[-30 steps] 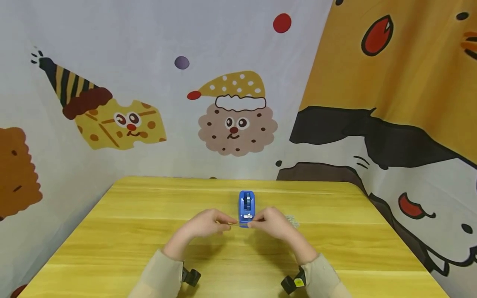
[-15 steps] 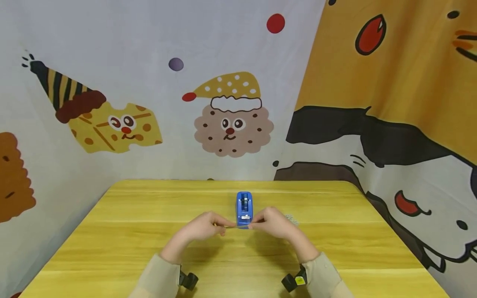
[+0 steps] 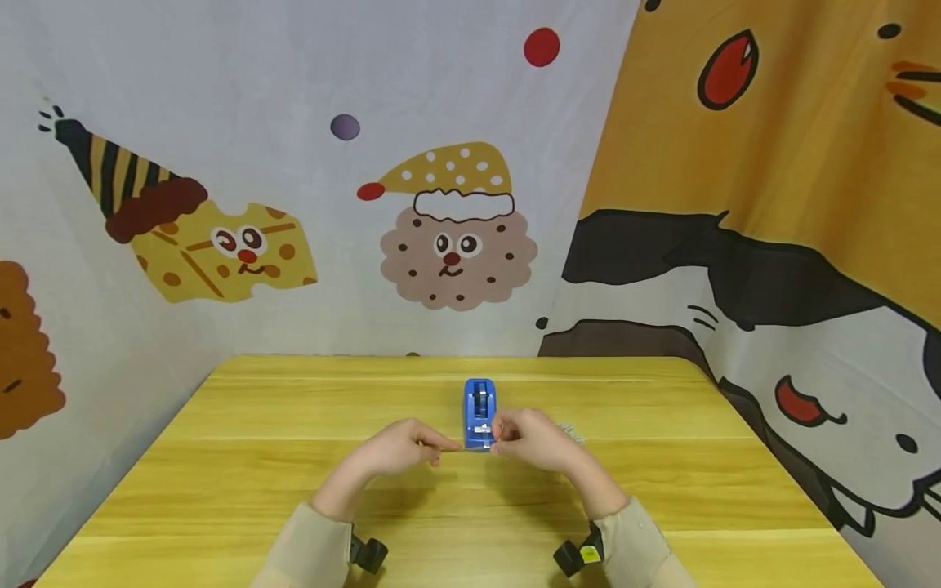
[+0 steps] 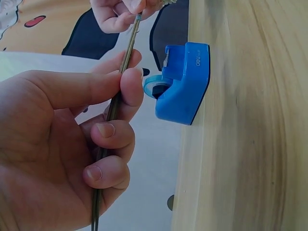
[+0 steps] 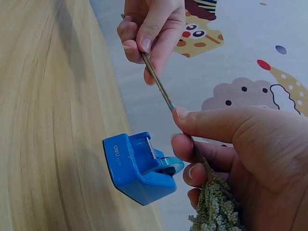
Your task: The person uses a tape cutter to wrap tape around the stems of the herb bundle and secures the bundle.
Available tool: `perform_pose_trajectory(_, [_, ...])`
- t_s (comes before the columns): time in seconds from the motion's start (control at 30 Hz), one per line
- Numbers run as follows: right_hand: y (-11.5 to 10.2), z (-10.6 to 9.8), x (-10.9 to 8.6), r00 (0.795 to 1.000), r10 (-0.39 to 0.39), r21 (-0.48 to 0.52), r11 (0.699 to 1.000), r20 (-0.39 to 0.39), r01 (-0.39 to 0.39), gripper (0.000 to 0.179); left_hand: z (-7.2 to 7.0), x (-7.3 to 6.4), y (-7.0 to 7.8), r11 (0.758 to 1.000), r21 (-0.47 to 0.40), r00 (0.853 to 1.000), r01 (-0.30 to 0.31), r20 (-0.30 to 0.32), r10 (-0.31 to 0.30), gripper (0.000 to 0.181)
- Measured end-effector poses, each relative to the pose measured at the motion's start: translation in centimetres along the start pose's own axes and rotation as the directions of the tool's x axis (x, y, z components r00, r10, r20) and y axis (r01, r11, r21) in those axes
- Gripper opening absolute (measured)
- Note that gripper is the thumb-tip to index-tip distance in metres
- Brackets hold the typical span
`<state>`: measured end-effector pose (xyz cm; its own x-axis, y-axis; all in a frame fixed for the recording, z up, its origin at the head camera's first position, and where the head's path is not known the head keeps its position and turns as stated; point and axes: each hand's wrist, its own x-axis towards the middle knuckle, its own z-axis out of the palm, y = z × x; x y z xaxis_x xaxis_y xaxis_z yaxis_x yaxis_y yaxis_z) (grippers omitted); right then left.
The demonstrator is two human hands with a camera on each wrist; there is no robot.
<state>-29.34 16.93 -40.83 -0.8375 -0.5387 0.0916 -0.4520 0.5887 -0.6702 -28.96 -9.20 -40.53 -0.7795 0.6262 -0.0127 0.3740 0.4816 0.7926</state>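
Observation:
My left hand pinches a pair of thin brown-green stems between thumb and index finger, with the other fingers curled along their lower length. Toward the stems' upper part, my right hand grips them with thumb and fingertips. A small bluish, shiny band, like clear tape, lies on the stems at the right thumb tip. Below the right fingers hangs a grey-green, grainy dried flower head, partly hidden by the hand. Just beyond both hands stands a blue tape dispenser with a roll of tape in it.
The dispenser stands on a yellow wood-grain table. Behind the table hangs a cloth printed with cartoon figures. Black cameras are strapped at both wrists, below light sleeves.
The head view has shifted slightly. My right fingertips have changed their position on the stems, and the left fingers have straightened somewhat. Both hands still hold the stems before the dispenser.

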Motion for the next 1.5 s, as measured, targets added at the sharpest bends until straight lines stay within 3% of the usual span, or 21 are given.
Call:
perform_pose_trajectory(0.2, [-0.16,0.01,0.08,0.999,-0.048,-0.029,0.998,-0.006,0.048,0.014,-0.3,-0.02,-0.09,1.0,-0.009,1.0,0.009,-0.002,-0.009,0.031])
perform_pose_trajectory(0.67, [-0.74,0.03,0.1,0.999,-0.007,-0.087,0.996,0.04,0.011,0.013,-0.32,-0.03,-0.52,1.0,-0.021,1.0,0.015,0.008,-0.015,0.031])
perform_pose_trajectory(0.97, [-0.6,0.11,0.12,0.996,-0.045,-0.097,0.994,0.078,0.053,0.011,-0.36,-0.05,-0.67,0.999,-0.034,1.0,0.016,0.018,-0.016,0.031])
perform_pose_trajectory(1.17, [-0.63,0.31,0.27,0.994,-0.106,-0.156,0.982,0.015,0.107,0.019,-0.59,-0.26,-0.69,0.999,-0.039,1.0,0.004,0.01,-0.003,0.031])
perform_pose_trajectory(1.37, [-0.46,0.71,0.22,0.988,-0.134,-0.283,0.953,-0.071,0.109,0.013,-0.52,-0.27,-0.49,0.998,-0.058,1.0,0.0,0.006,0.0,0.031])
perform_pose_trajectory(1.5, [-0.33,0.83,0.21,0.983,-0.159,-0.304,0.944,-0.095,0.124,0.008,-0.64,-0.23,-0.35,0.998,-0.057,1.0,-0.002,0.001,0.002,0.031])
